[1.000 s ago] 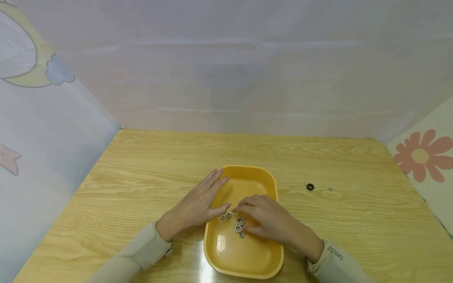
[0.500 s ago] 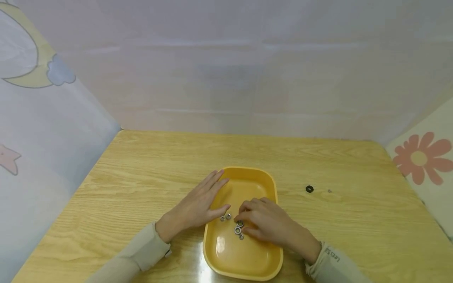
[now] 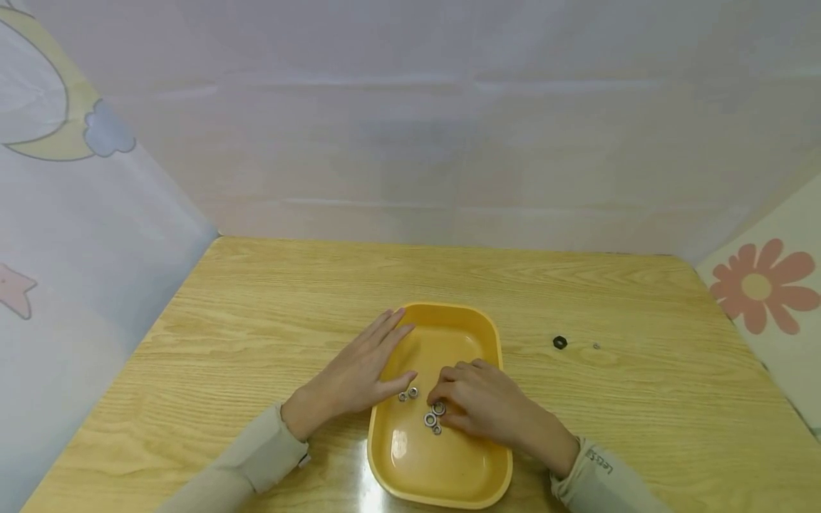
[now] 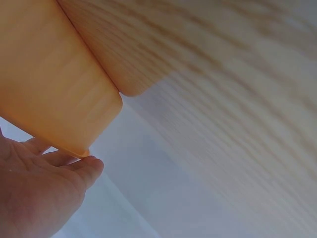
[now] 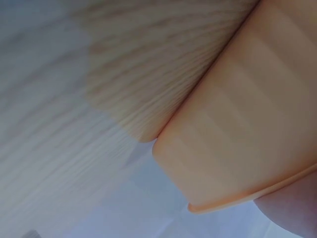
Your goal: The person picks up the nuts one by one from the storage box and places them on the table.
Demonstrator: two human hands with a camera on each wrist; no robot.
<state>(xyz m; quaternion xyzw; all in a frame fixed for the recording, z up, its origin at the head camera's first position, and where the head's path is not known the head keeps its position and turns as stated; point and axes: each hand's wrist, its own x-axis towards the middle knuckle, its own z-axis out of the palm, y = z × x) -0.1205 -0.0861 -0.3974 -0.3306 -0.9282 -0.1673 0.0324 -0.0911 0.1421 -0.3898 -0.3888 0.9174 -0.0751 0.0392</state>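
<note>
Apparently, the right hand (image 3: 490, 402) is holding an upper nut (image 3: 439, 409) inside the yellow tray (image 3: 445, 470)

The right grip is curling thumb and forefinger round that nut; how firmly, the pictures are not showing. A middle nut (image 3: 430, 420) and a lower nut (image 3: 437, 430) are lying right beside it, on the tray floor. The left hand (image 3: 359, 370) is resting along the tray's left rim, its grip relaxed and its fingers straight. Near that thumb, two small nuts (image 3: 413, 392) are sitting together. On the counter (image 3: 269, 306), a black nut (image 3: 560, 343) and a tiny metal piece (image 3: 596, 345) are lying apart, to the tray's right.

The likeliest trouble is a slip: the nut is offering only a narrow edge, so a shallow pinch could be losing it. Crowded neighbours could be getting nudged, and a hard push might be sliding the tray, since straight fingers are giving little restraint.
</note>
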